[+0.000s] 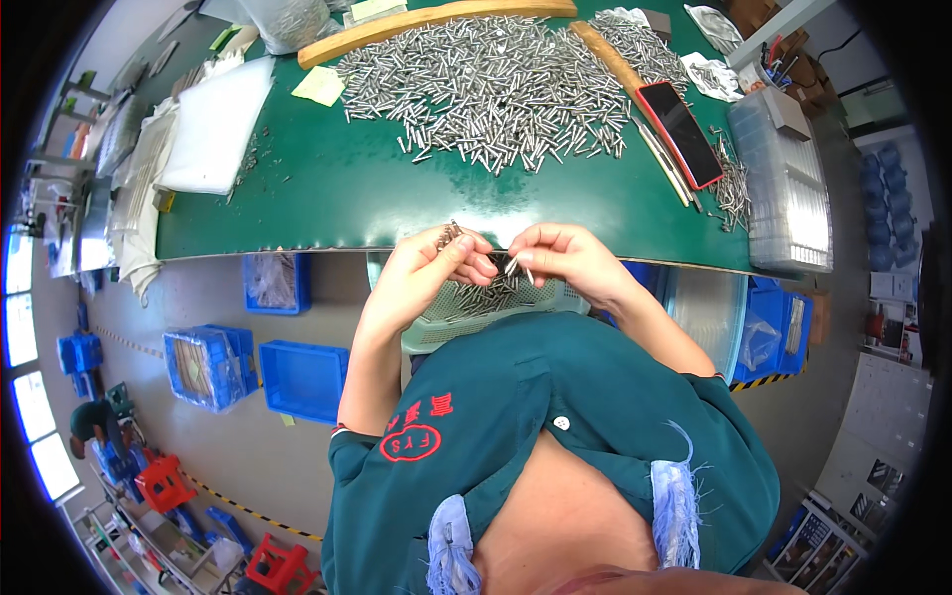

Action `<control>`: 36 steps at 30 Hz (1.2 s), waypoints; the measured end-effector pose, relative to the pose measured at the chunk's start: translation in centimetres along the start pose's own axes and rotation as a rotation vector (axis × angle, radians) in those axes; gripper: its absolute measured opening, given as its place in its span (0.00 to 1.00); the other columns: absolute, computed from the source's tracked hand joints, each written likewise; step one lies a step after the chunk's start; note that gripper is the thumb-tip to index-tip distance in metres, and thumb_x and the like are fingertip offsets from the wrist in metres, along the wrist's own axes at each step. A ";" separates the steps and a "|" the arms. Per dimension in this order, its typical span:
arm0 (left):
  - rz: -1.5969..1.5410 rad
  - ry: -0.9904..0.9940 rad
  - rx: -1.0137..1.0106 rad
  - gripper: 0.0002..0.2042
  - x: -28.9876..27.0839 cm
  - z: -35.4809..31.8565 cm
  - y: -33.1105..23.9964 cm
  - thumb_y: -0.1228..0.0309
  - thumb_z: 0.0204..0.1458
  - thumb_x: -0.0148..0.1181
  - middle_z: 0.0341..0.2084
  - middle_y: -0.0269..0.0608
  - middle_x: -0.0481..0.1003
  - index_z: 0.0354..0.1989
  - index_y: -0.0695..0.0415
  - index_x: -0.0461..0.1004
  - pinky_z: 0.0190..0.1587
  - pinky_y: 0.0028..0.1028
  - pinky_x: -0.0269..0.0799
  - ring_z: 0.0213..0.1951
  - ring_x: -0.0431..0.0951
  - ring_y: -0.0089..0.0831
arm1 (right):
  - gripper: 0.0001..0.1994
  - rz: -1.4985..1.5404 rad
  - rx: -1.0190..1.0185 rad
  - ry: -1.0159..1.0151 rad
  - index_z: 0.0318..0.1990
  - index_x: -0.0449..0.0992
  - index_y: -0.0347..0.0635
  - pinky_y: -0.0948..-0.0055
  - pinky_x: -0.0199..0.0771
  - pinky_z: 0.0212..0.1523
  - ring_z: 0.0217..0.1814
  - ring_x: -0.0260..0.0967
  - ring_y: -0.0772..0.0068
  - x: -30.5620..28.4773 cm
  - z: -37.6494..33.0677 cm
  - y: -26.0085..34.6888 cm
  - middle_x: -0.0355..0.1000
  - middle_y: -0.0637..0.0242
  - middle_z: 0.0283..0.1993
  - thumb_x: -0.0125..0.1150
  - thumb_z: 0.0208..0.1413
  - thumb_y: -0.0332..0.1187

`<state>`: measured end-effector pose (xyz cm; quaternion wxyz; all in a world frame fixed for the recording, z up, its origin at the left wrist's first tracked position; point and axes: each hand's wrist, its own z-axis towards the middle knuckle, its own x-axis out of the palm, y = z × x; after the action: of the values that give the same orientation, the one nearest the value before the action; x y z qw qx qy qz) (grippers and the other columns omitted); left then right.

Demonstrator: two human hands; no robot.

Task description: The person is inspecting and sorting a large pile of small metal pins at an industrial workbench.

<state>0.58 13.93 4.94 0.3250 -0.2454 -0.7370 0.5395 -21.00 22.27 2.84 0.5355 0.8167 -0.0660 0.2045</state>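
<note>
My left hand (436, 263) is closed around several small metal pins, whose ends show above the fingers. Close beside it, my right hand (565, 260) pinches one or more shiny metal pins between thumb and fingertips. Both hands are held at the table's front edge, over a pale green plastic basket (428, 335) on my lap side. Dark-looking metal pins (486, 297) lie in that basket, partly hidden by my hands. Beyond them, a wide heap of silvery metal pins (486, 89) spreads over the green tabletop (347, 198).
Wooden strips (426, 18) border the heap. A red-edged phone (679, 134) lies at right, near clear plastic boxes (788, 188). White sheets (216, 124) are stacked at left. Blue crates (302, 382) stand on the floor; another person (94, 421) is far off at left.
</note>
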 end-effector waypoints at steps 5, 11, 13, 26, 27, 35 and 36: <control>-0.044 0.136 -0.080 0.14 -0.2 0.1 -0.1 0.67 0.63 0.46 0.31 0.45 0.77 0.41 0.68 0.72 0.40 0.26 0.76 0.34 0.79 0.29 | 0.09 -0.293 -0.156 0.001 0.44 0.75 0.36 0.80 0.69 0.42 0.41 0.68 0.83 0.5 -0.2 0.6 0.74 0.71 0.39 0.57 0.58 0.30; -0.066 0.236 -0.182 0.13 0.7 0.3 0.0 0.69 0.62 0.47 0.30 0.48 0.78 0.39 0.69 0.72 0.38 0.26 0.76 0.32 0.80 0.31 | 0.10 -0.428 -0.329 -0.028 0.46 0.76 0.36 0.79 0.70 0.42 0.41 0.69 0.80 2.1 0.7 2.2 0.70 0.66 0.42 0.54 0.60 0.28; -0.028 0.240 -0.191 0.13 0.8 0.4 0.0 0.69 0.61 0.48 0.30 0.48 0.78 0.38 0.69 0.73 0.38 0.27 0.77 0.32 0.80 0.31 | 0.10 -0.453 -0.345 -0.017 0.46 0.76 0.36 0.79 0.70 0.41 0.40 0.69 0.80 2.2 0.8 2.1 0.70 0.66 0.41 0.54 0.60 0.28; -0.081 0.257 -0.290 0.13 0.5 1.4 1.0 0.69 0.60 0.49 0.30 0.49 0.78 0.40 0.69 0.73 0.38 0.26 0.78 0.32 0.80 0.32 | 0.08 -0.665 -0.345 -0.070 0.42 0.78 0.36 0.78 0.71 0.39 0.38 0.70 0.79 2.5 0.8 2.9 0.73 0.67 0.37 0.58 0.57 0.29; -0.021 0.252 -0.264 0.12 0.5 1.5 1.2 0.70 0.60 0.49 0.30 0.49 0.78 0.40 0.69 0.73 0.38 0.26 0.78 0.32 0.80 0.32 | 0.08 -0.665 -0.345 -0.069 0.42 0.78 0.36 0.78 0.71 0.39 0.38 0.70 0.79 2.6 0.9 2.7 0.73 0.67 0.37 0.58 0.57 0.29; 0.024 0.287 -0.237 0.09 0.0 0.5 -0.6 0.76 0.56 0.53 0.31 0.45 0.78 0.41 0.69 0.73 0.40 0.25 0.75 0.34 0.78 0.27 | 0.11 0.316 0.079 -0.045 0.43 0.74 0.40 0.84 0.67 0.31 0.29 0.64 0.86 1.0 1.8 0.7 0.69 0.75 0.32 0.56 0.60 0.37; 0.041 0.274 -0.221 0.09 -0.5 0.5 -0.6 0.76 0.56 0.53 0.31 0.45 0.78 0.42 0.68 0.73 0.40 0.24 0.75 0.34 0.78 0.27 | 0.12 0.439 0.107 0.000 0.44 0.72 0.40 0.84 0.67 0.30 0.29 0.62 0.86 0.4 1.9 0.1 0.68 0.76 0.30 0.57 0.60 0.38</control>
<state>0.56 13.06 5.35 0.3822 -0.3659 -0.7356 0.4231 -20.14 20.60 2.47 0.4343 0.8100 -0.2311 0.3192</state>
